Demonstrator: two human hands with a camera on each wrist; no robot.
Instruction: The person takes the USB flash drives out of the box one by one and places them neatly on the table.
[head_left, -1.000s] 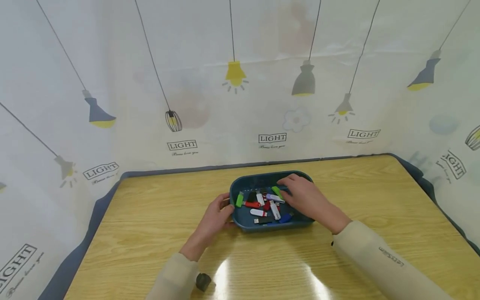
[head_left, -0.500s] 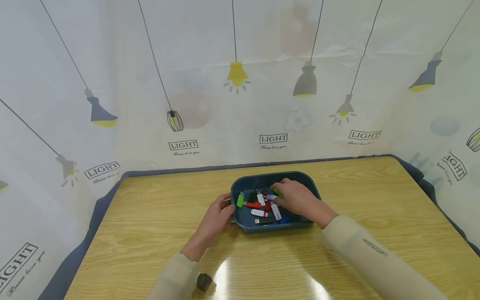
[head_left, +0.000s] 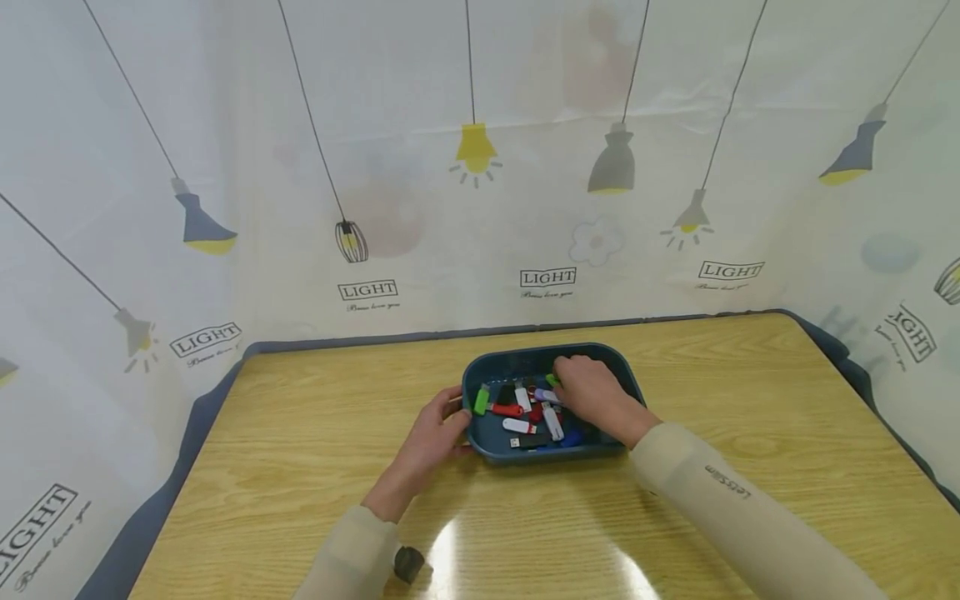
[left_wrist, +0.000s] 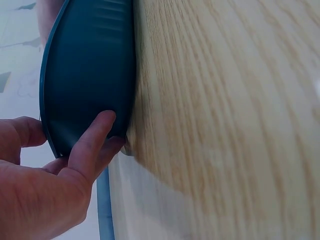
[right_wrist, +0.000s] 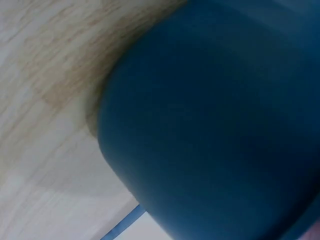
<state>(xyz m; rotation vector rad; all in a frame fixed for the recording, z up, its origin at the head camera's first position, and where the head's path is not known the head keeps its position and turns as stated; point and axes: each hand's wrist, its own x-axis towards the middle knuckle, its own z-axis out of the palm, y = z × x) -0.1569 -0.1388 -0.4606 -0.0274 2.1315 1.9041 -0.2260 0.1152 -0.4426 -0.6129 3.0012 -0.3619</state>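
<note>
A dark teal plastic tray (head_left: 555, 457) stands on the table with several USB sticks in it. At its left end my left hand (head_left: 427, 429) holds the wall, thumb at the rim and fingers against the outside, as the left wrist view shows. My right hand (head_left: 592, 390) reaches down into the right part of the tray. Near its fingers lie a green USB stick (head_left: 552, 380) and a purple one (head_left: 547, 396); the fingertips are hidden. Further left are another green stick (head_left: 482, 401), a red one (head_left: 507, 410) and a white one (head_left: 553, 423).
The wooden table (head_left: 300, 467) extends around the tray. A small dark object (head_left: 408, 564) lies beside the left sleeve. Behind the table hangs a white cloth (head_left: 450, 217) printed with lamps. In the right wrist view the tray's outer wall (right_wrist: 200, 125) fills most of the picture.
My right hand moved left and down over the sticks, then slightly back right, partly covering the green and purple ones. My left hand stays at the tray's left end.
</note>
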